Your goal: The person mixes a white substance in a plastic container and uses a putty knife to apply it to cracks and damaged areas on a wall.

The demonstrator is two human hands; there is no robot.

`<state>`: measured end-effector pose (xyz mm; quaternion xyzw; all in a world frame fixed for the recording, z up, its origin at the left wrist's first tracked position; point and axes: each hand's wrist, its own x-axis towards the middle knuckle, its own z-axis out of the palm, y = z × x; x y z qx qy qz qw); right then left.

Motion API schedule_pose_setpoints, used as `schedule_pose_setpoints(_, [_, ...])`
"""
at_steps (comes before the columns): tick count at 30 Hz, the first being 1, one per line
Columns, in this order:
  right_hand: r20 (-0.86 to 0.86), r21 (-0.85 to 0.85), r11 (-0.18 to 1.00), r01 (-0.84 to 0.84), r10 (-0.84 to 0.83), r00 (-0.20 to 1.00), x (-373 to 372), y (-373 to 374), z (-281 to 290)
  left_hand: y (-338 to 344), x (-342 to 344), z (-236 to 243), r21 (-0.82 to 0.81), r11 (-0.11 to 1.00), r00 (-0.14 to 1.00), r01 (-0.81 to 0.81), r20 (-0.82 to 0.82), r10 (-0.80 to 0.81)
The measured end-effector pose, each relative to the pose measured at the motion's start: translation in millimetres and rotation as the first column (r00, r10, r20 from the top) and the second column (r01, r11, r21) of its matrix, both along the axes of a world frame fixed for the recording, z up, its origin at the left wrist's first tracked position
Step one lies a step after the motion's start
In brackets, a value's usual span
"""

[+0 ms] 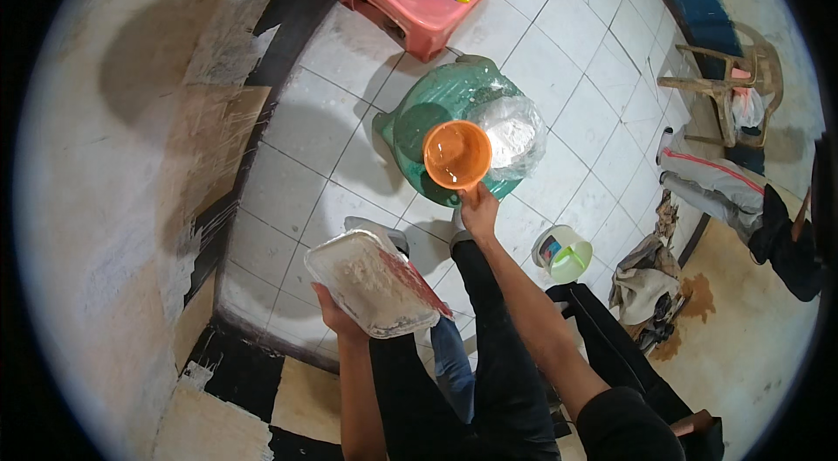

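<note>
Orange dipper (pixel 480 151): 1, right hand (pixel 477 212); container (pixel 331 274), perhaps powdery: 1, left hand (pixel 340 315).

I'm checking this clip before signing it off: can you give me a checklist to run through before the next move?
1. Left hand has hold of the rectangular plastic container: ok.
2. Right hand has hold of the orange plastic cup: ok.
3. One of the hands free: not ok, both are occupied.
4. White powder in clear plastic on the green plastic stool: ok.
5. Cup clear of the stool top: cannot tell from this view.
6. White bucket apart from both hands: ok.
</note>
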<state>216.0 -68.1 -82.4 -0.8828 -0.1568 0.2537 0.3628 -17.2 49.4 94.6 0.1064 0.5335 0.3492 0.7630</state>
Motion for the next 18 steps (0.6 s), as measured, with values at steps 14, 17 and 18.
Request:
schedule_pose_setpoints(14, [0.178,0.083,0.958,0.274,-0.285,0.942,38.0,89.4,-31.8,-1.2,-9.2,-12.4,0.065,0.991,0.993,0.120,-0.004,-0.120])
schedule_pose_setpoints(17, [0.128,0.112,0.936,0.335,-0.348,0.929,38.9,88.9,-31.6,-1.2,-5.8,-11.1,0.046,0.995,0.996,0.090,-0.020,-0.089])
schedule_pose_setpoints(18, [0.094,0.126,0.925,0.360,-0.372,0.923,38.7,89.3,-29.5,-1.2,-5.5,-10.7,0.048,0.995,0.996,0.093,-0.018,-0.092])
